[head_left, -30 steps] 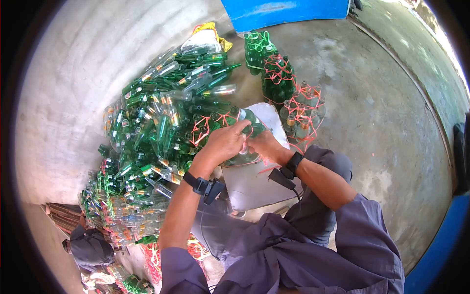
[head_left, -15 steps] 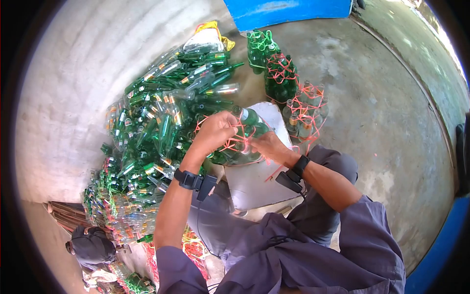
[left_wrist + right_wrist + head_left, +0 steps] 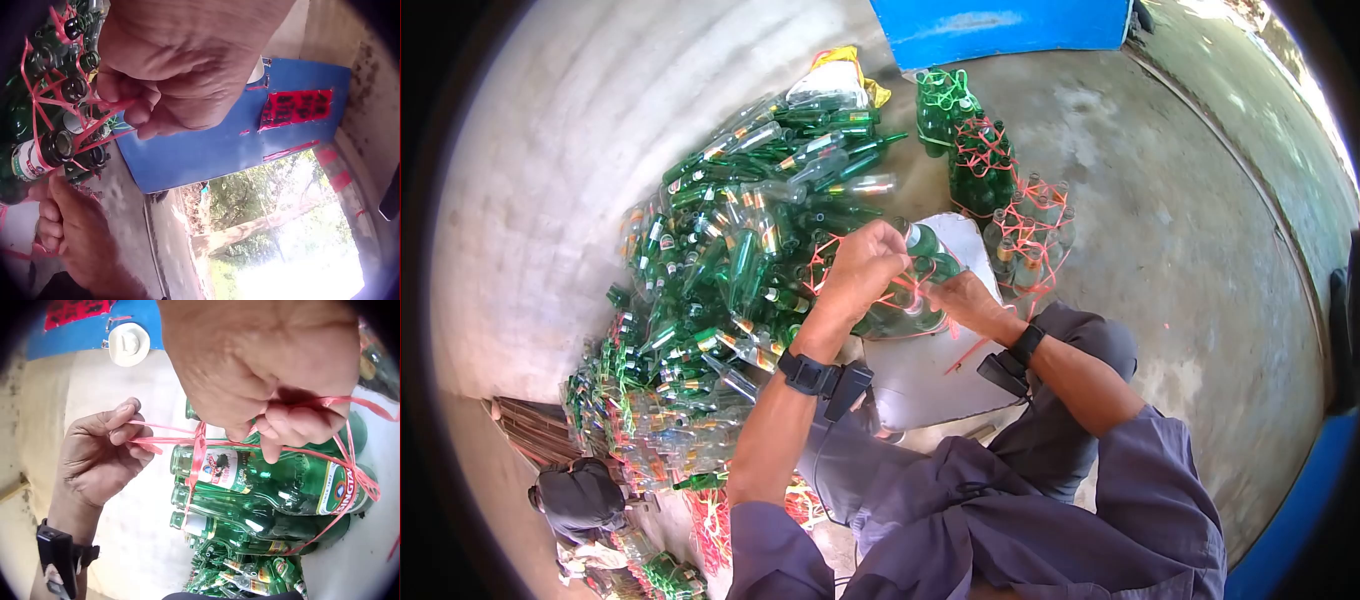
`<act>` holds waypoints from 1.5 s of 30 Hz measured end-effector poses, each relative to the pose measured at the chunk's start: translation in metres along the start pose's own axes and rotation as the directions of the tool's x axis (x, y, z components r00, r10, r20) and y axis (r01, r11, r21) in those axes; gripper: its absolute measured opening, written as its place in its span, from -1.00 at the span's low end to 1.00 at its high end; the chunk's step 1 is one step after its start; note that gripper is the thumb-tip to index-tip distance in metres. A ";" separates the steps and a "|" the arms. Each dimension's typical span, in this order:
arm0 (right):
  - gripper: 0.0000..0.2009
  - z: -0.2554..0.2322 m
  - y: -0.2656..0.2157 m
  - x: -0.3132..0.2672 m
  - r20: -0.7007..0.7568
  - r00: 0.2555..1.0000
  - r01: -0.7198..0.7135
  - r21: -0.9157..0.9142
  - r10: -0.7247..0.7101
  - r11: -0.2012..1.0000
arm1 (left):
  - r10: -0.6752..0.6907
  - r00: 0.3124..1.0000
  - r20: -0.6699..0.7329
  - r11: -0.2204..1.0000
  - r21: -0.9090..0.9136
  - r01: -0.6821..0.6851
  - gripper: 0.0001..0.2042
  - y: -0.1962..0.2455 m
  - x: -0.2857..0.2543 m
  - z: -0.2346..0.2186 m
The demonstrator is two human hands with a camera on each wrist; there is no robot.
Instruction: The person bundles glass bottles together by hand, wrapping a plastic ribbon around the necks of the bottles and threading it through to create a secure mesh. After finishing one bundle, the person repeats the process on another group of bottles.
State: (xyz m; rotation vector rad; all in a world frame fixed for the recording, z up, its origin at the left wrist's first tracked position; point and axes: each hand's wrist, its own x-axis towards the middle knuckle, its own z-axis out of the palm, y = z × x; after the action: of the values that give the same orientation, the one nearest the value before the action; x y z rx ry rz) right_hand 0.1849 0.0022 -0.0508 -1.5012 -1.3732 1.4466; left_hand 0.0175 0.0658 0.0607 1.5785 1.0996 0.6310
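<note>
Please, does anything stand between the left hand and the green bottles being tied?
Only the pink string, which the left hand pinches, crosses to the bottles; nothing visible blocks the way.

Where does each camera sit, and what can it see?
Head: on the head, facing down at the left hand, right hand, sleeves and legs, with the bottle pile beyond.
Left wrist: on that wrist, facing past both hands to a blue panel.
Right wrist: on that wrist, facing sideways across both hands, pink string and green bottles.
Both wrist views share hands, string, bottles and panel.
</note>
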 end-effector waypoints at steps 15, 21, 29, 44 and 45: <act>-0.66 -0.013 -0.010 -0.017 -0.383 0.861 0.156 -0.430 -0.336 0.889 | -0.091 0.995 0.028 0.939 -0.330 0.095 -0.89 0.022 -0.053 0.012; -0.57 -0.013 -0.013 -0.015 -0.092 0.979 0.197 0.209 -0.181 0.958 | -0.058 0.998 -0.023 0.967 -0.250 0.051 -0.93 0.018 -0.086 0.038; -0.69 -0.017 -0.040 -0.029 0.113 0.989 0.054 0.324 -0.095 0.945 | 0.050 0.999 0.006 0.990 -0.136 -0.049 -0.76 -0.012 -0.125 0.101; -0.75 -0.024 -0.027 -0.022 0.166 0.951 0.149 0.489 -0.260 0.859 | 0.101 0.994 -0.031 0.991 -0.084 -0.103 -0.54 -0.040 -0.186 0.122; -0.77 -0.024 -0.030 -0.024 0.153 0.942 0.192 0.490 -0.300 0.851 | -0.119 0.991 0.067 0.884 -0.447 0.136 -0.58 -0.038 -0.191 0.125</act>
State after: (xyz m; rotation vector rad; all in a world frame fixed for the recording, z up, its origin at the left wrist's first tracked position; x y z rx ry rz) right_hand 0.2043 -0.0082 -0.0113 -0.8384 -1.1728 1.6650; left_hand 0.0262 -0.1604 0.0139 1.1021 0.9366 0.7056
